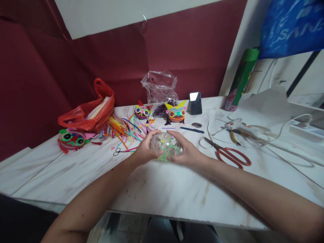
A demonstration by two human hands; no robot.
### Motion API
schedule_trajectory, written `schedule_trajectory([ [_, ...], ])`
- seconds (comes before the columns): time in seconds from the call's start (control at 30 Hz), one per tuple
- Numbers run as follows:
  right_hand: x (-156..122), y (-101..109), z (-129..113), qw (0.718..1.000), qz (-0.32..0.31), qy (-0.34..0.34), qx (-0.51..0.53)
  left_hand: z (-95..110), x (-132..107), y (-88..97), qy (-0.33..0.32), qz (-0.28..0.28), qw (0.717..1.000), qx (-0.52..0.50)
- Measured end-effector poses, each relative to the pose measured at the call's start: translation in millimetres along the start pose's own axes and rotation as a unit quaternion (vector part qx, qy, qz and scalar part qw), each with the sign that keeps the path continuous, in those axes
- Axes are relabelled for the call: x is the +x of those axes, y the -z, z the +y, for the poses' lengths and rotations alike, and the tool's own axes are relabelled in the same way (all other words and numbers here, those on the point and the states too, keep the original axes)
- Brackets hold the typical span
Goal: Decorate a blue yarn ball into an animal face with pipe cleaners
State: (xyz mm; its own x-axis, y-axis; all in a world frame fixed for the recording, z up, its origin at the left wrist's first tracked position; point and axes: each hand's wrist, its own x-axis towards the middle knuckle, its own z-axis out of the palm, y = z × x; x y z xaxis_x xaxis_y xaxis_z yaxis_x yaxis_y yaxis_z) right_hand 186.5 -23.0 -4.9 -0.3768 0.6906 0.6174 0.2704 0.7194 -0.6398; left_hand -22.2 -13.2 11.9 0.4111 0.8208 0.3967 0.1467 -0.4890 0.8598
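A clear ball (pixel 165 145) with green, yellow and pink specks is between my two hands, just over the marble-patterned table (pixel 162 189). My left hand (pixel 146 148) wraps round its left side, and my right hand (pixel 186 150) curves round its right side. Whether the specks lie inside the ball or on its surface, I cannot tell. Small scissors (pixel 121 151) lie left of my left hand. Beyond the ball stand two colourful animal-face figures, one with red ears (pixel 142 112) and one with yellow horns (pixel 176 113). Large orange-handled scissors (pixel 227 153) lie right of my right hand.
At left, a red plastic bag (pixel 86 114) spills coloured strips (pixel 124 130), beside another face figure (pixel 72 139). A clear plastic bag (pixel 160 86), a phone (pixel 195 103) and a green spray can (pixel 241 81) stand at the back. Pliers (pixel 234 136) and white cables (pixel 268 146) lie at right.
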Motion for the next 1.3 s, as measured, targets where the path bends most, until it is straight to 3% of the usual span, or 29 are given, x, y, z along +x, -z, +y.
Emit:
schedule_trajectory([
  [0.63,-2,0,2,1.000,-0.010,-0.008,0.000,6,3,3.5,0.025,-0.020,0.999,0.007],
  [0.93,-1,2,3,0.999,-0.017,0.027,-0.024,6,0,2.9,0.021,-0.035,0.999,0.007],
  [1.07,-3,0,5,0.998,-0.007,0.044,-0.036,10,-1,2.8,0.016,-0.033,0.999,0.036],
  [1.3,-5,-4,9,0.998,-0.019,0.048,-0.036,27,-1,4.7,0.063,-0.046,0.990,0.118],
])
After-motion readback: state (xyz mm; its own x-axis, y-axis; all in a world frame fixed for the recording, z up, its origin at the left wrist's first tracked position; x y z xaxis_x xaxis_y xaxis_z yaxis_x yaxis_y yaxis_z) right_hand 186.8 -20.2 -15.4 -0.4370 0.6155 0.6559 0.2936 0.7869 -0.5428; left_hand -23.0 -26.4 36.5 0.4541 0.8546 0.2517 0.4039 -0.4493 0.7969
